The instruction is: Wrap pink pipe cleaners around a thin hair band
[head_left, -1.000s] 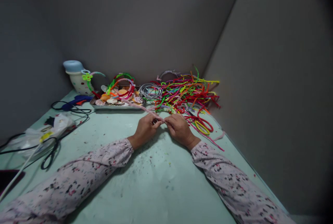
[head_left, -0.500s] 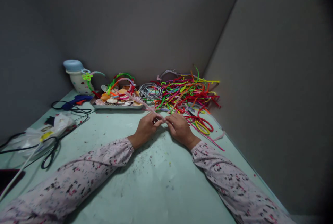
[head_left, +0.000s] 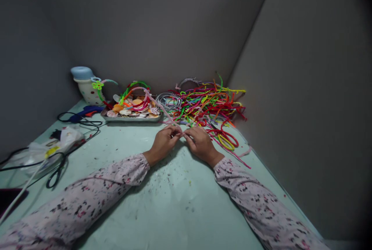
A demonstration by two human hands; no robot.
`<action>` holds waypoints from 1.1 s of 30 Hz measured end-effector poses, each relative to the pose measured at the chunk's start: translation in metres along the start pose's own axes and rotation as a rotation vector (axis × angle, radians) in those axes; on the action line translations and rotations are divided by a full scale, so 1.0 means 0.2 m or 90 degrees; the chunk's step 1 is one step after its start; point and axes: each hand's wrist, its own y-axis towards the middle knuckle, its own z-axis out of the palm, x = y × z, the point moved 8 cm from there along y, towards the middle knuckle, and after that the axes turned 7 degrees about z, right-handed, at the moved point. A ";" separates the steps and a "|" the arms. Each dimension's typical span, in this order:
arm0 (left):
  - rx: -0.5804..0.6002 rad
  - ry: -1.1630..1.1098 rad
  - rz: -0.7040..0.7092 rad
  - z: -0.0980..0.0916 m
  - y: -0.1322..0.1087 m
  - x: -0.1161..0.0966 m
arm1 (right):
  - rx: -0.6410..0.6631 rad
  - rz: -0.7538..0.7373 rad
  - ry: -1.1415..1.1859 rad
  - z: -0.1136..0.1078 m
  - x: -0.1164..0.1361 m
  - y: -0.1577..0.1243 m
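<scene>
Both hands meet over the middle of the pale green counter [head_left: 174,207]. The left hand [head_left: 163,142] and the right hand [head_left: 201,142] each have their fingers pinched shut on the near end of one pink pipe cleaner [head_left: 160,107], fingertips almost touching each other. The pipe cleaner's long axis runs from the fingers up and to the left, away from the person. It rises off the counter, and its free end points toward the back wall, above the right end of a single metal tray [head_left: 130,119] that holds shells and bent pipe-cleaner loops.

Just behind and to the right of the hands lies one tangled pile of coloured pipe cleaners [head_left: 210,104], too many to count. A bundle of grey wire hoops [head_left: 168,101] sits between that pile and the tray. At the far left stands one white jar with a blue lid [head_left: 84,83], with one blue glue gun [head_left: 88,110] in front of it. Nearer the person lie one clear plastic bag [head_left: 62,139] and one pair of black scissors [head_left: 55,174].
</scene>
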 end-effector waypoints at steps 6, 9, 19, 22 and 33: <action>-0.002 -0.034 -0.022 0.01 0.00 0.02 | -0.006 0.006 0.012 0.00 0.00 0.00; 0.007 -0.022 -0.032 0.01 0.00 0.03 | -0.003 0.005 0.012 0.00 0.00 0.00; 0.026 -0.019 -0.071 0.03 0.00 0.07 | 0.008 0.010 -0.001 0.01 0.00 0.00; 0.039 -0.042 -0.069 0.05 0.00 0.07 | 0.009 0.014 -0.002 0.01 -0.01 0.00; 0.047 -0.005 -0.056 0.03 0.00 0.05 | 0.013 0.008 -0.007 0.01 0.00 0.00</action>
